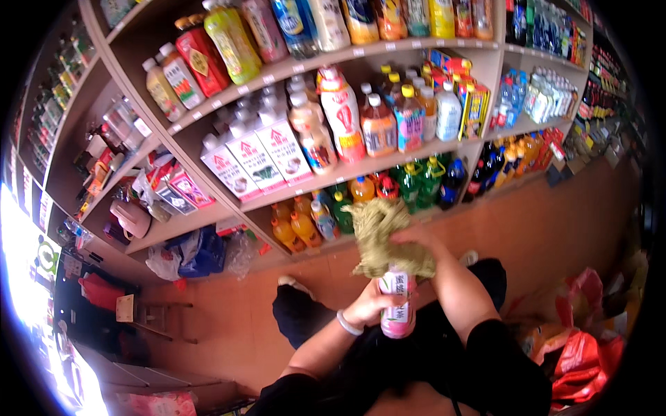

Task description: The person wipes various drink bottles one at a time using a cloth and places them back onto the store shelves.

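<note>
Around the lower body of a pink-and-white labelled drink bottle (397, 317), my left hand (372, 304) is closed. A white bracelet circles that wrist. An olive-yellow cloth (382, 234) hangs bunched over the top of the bottle and covers its cap. My right hand (416, 236) grips the cloth from its right side; some of the fingers are hidden in the folds. Both hands are in front of my body, above the floor and short of the shelves. The cloth is slightly blurred.
Ahead, a wooden shelf unit (283, 192) holds rows of drink bottles and white cartons (257, 156). Large soda bottles (416, 182) fill its lowest level. A wooden stool (156, 317) stands left on the tiled floor (229, 322). Red plastic bags (583, 364) lie at right.
</note>
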A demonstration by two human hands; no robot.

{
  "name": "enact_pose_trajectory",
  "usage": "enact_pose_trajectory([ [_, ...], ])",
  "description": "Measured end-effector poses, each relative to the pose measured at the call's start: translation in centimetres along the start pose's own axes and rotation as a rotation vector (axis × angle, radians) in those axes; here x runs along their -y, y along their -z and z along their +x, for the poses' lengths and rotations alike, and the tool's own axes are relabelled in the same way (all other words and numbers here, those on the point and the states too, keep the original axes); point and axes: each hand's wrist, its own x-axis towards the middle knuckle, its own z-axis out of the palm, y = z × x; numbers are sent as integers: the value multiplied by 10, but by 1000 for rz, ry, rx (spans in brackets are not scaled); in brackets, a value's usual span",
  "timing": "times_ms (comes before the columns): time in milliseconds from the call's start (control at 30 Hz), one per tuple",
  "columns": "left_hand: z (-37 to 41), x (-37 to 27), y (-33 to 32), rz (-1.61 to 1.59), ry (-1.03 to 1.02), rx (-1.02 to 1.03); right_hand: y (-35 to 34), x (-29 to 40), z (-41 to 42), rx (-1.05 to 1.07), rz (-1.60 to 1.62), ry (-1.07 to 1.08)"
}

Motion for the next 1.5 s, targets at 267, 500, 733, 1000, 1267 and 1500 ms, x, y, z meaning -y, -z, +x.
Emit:
enact_pose_trajectory([
  [267,-9,-11,-13,-162,8,-151,-26,-7,-13,-191,206,43],
  [500,12,-4,3,1275,-330,-574,-55,-43,-17,-605,-610,557],
  [733,7,-7,-15,1409,-128,-853,-34,-27,-4,-599,-161,434],
  [1000,8,2,1,659,-323,-513,-3,-44,6,-457,126,57],
  [1267,26,11,9,143,-596,-596,-32,-91,-55,-336,-677,385],
  [1500,21,-3,15,112,-527,-614,3,-85,-81,-179,-57,-16],
])
